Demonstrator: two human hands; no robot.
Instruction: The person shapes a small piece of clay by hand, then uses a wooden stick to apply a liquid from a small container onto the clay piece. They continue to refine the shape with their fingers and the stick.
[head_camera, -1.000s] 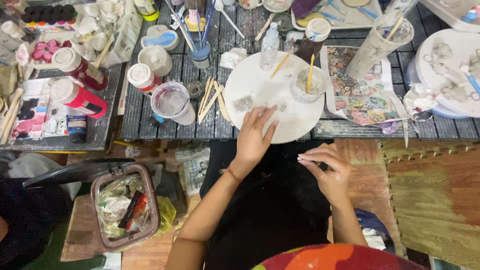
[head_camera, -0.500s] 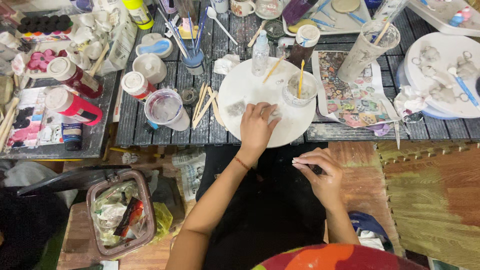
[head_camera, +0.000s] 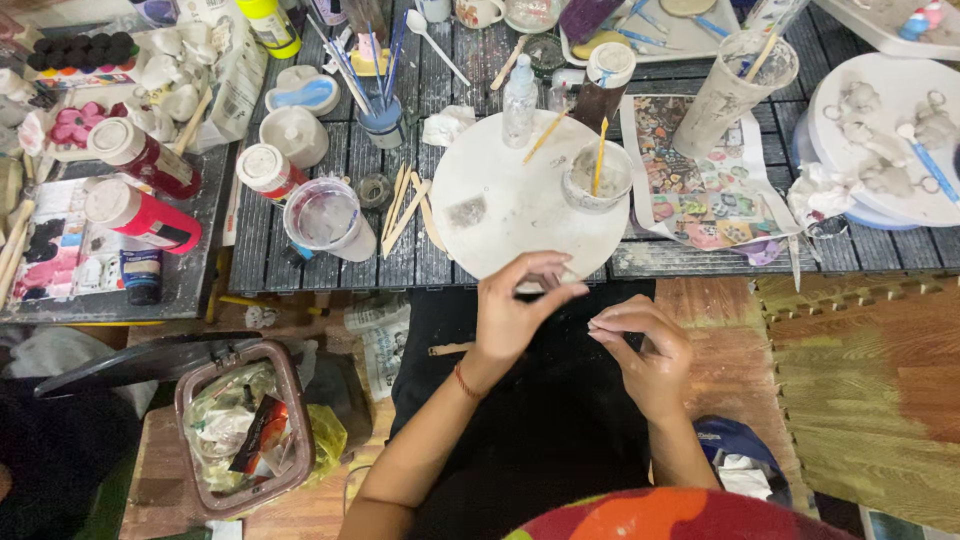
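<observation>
My left hand hovers just below the front rim of a round white board, thumb and forefinger pinched on what looks like a small pale clay piece. My right hand is over my black-clad lap, a little right of the left hand, fingertips pressed together. Nothing between them can be made out. A grey clay smear lies on the board, and a small cup holding a yellow stick stands on its right side.
The slatted table carries red-bodied bottles, a plastic cup, wooden sticks, a brush cup, a spray bottle, a printed sheet and a plate of clay figures. A bin stands lower left.
My left hand has drawn back off the round board toward my lap, pinching. One of two grey bits on the board is gone. My right hand stayed over the lap.
</observation>
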